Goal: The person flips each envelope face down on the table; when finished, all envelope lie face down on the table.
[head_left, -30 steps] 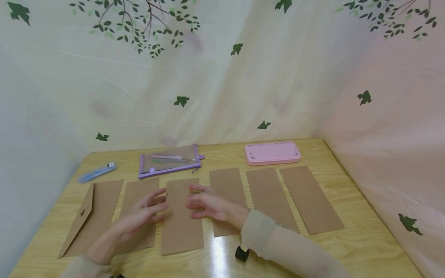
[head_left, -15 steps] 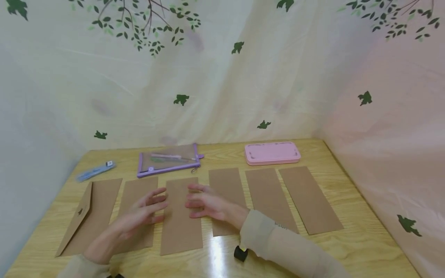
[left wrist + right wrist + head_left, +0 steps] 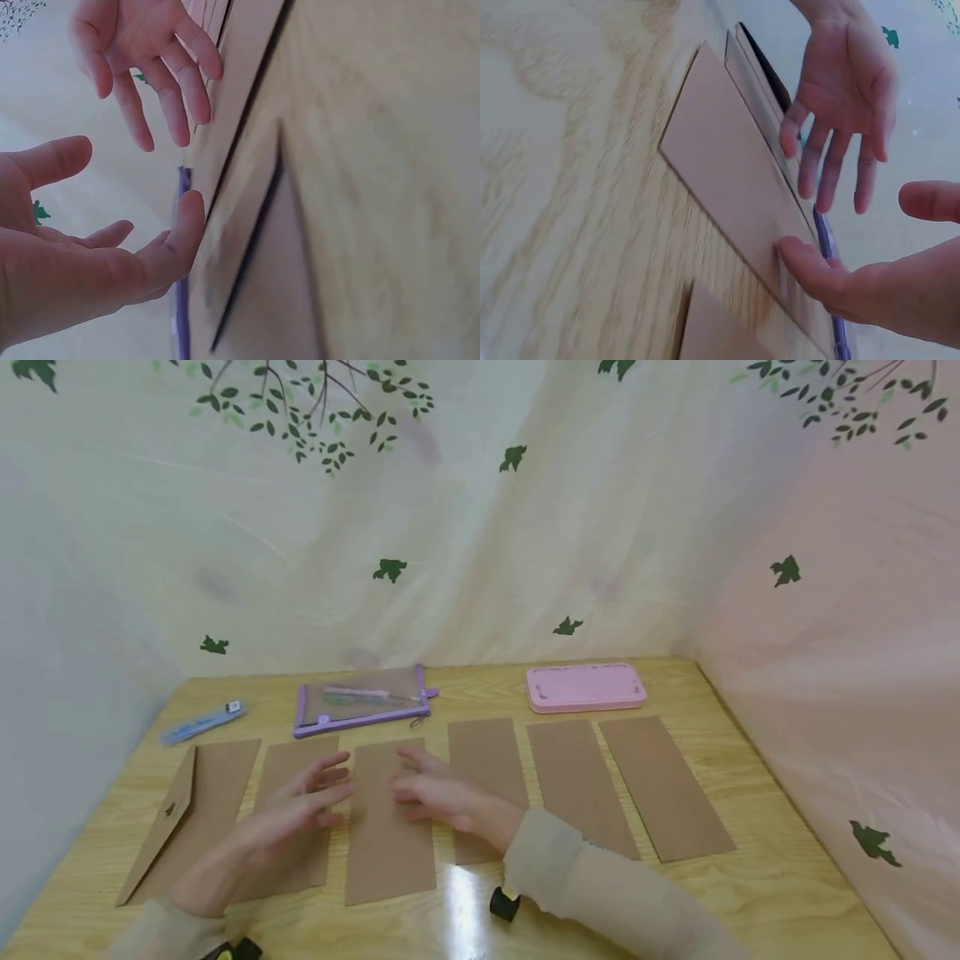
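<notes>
Several brown kraft paper pieces lie in a row across the wooden table. My left hand [image 3: 303,802] hovers above the second piece [image 3: 300,872] from the left, fingers apart and loosely bent, holding nothing. Over the third piece [image 3: 390,860] is my right hand [image 3: 438,793], its fingers relaxed and spread. The palms face each other with a gap between, as the left wrist view shows with the right hand [image 3: 154,60] opposite the left hand [image 3: 97,262]. At the far left lies a brown envelope [image 3: 221,793] with a pointed flap [image 3: 168,818].
Behind the row lie a clear, purple-edged zip pouch [image 3: 360,722] with pens inside and a pink case [image 3: 585,687]. A pale blue packet [image 3: 204,724] sits at the back left. Three more brown pieces, including the rightmost [image 3: 667,789], lie to the right. A leaf-printed curtain [image 3: 465,527] encloses the table.
My right hand has shifted slightly left and up over the third piece. The left hand has also moved a little left. The paper pieces keep their arrangement while the view shifts slightly.
</notes>
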A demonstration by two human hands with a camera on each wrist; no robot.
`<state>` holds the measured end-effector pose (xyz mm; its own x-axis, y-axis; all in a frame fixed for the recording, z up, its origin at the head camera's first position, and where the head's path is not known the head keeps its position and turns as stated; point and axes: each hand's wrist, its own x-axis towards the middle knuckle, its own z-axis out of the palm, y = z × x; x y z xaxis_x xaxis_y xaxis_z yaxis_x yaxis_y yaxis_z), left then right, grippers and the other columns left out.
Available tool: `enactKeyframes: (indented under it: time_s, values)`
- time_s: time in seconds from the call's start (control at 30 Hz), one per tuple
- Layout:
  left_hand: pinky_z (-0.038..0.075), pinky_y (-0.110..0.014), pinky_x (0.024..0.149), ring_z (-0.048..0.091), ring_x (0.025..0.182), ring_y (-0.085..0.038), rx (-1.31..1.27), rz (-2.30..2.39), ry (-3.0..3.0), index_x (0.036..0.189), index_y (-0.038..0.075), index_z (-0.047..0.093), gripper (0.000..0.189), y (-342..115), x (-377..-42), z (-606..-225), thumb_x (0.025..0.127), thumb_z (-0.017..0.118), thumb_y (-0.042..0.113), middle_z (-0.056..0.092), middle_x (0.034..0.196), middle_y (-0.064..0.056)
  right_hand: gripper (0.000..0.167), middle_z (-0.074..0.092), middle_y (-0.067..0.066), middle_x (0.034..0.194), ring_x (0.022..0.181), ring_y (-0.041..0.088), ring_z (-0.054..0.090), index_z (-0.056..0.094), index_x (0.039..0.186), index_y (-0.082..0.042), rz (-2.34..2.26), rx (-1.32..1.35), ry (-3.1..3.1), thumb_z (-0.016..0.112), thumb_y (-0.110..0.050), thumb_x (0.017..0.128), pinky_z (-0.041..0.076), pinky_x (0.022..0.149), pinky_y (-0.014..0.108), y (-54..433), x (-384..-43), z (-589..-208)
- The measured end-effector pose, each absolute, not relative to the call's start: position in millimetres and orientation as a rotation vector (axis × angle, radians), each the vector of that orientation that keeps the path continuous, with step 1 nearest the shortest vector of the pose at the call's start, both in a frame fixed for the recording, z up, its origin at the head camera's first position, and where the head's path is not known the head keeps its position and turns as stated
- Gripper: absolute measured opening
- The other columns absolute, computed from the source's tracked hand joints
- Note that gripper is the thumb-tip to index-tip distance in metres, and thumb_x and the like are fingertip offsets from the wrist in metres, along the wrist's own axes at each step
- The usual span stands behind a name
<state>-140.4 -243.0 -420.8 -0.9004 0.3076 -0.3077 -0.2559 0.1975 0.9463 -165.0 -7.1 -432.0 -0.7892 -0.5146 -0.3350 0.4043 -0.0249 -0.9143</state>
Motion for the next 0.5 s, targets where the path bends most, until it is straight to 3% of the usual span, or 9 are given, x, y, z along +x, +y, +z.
enactKeyframes:
  time_s: [0.27,0.5]
  values:
    - [0.041,-0.058,0.108,0.031,0.141,-0.049,0.172,1.577,2.313,0.16,0.002,0.016,0.075,-272,-149,-404,0.105,0.058,0.03,0.021,0.159,-0.031,0.066,0.045,0.029,0.148,0.125,0.043,0.056,0.031,0.157,-0.002,-2.024,-0.216,1.517,0.059,-0.001,0.097,0.046,0.106,0.054,-40,-160,-431]
    - [0.046,-0.054,0.105,0.031,0.14,-0.05,0.096,1.479,2.432,0.159,0.0,0.015,0.078,-292,-150,-408,0.104,0.059,0.033,0.022,0.157,-0.035,0.064,0.05,0.028,0.141,0.121,0.039,0.061,0.03,0.156,0.001,-2.034,-0.189,1.421,0.057,0.001,0.098,0.048,0.104,0.051,-59,-165,-444]
